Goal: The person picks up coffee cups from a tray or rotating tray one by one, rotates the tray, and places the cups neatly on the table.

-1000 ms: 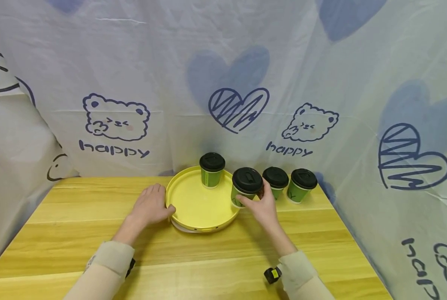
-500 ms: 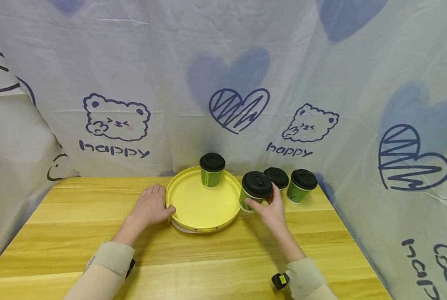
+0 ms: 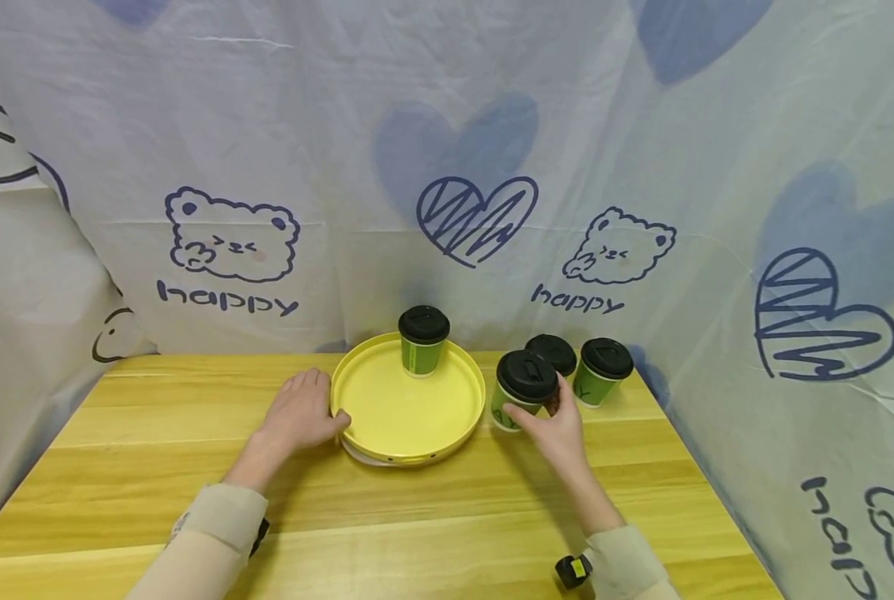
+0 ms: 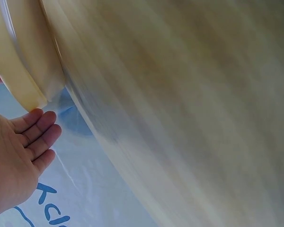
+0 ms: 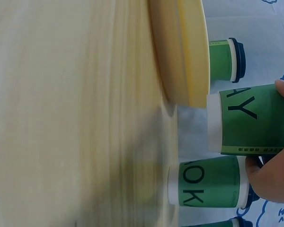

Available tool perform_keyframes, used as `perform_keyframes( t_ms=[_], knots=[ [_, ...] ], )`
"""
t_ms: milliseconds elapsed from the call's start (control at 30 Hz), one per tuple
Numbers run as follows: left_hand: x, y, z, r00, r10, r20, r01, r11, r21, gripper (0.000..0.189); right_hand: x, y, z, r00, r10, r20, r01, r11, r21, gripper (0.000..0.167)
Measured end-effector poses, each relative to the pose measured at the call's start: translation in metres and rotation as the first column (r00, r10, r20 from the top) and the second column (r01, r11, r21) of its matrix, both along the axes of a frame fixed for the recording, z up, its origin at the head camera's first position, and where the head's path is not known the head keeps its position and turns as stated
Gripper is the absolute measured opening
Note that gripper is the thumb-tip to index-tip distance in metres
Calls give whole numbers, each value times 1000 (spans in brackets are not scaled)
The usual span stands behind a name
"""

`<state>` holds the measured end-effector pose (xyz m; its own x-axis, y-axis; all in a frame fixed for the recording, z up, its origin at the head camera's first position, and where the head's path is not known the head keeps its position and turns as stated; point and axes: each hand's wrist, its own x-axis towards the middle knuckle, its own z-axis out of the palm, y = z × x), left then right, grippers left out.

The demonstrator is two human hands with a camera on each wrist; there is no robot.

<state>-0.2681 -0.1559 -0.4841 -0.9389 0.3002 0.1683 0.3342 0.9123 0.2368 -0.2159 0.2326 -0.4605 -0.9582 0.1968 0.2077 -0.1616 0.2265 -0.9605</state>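
My right hand (image 3: pixel 559 429) grips a green paper cup (image 3: pixel 517 400) with a black lid, thumb in front and fingers behind. In the right wrist view this cup (image 5: pixel 255 120) is upright, its white base raised above the tabletop, just right of the round yellow tray (image 3: pixel 409 417). My left hand (image 3: pixel 302 410) rests against the tray's left side, thumb at the rim. The left wrist view shows its fingers (image 4: pixel 38 135) loosely extended, one fingertip at the tray's edge. Another lidded green cup (image 3: pixel 422 354) stands on the tray's back part.
Two more lidded green cups stand on the wooden table (image 3: pixel 417 533) at the back right, one cup (image 3: pixel 553 354) partly hidden behind the held one, the other cup (image 3: pixel 602 379) near the right edge. A printed white cloth (image 3: pixel 357 208) hangs close behind and along both sides.
My right hand has moved the held cup from over the tray's right rim to the right and slightly nearer me. The left hand, tray and standing cups stay put.
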Motion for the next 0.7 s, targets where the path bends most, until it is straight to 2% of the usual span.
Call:
perform_keyframes(
  t_ms=[200, 467, 700],
  knots=[
    [0, 0, -1, 1000, 4, 6, -4, 1000, 5, 67, 4, 11, -5, 999, -11, 34, 10, 1000, 16, 87],
    [0, 1, 1, 1000, 5, 0, -5, 1000, 1, 68, 16, 33, -8, 997, -17, 81, 16, 1000, 9, 89],
    [0, 1, -1, 1000, 9, -5, -9, 1000, 7, 62, 23, 55, -11, 992, -69, 109, 66, 997, 27, 89]
  ],
)
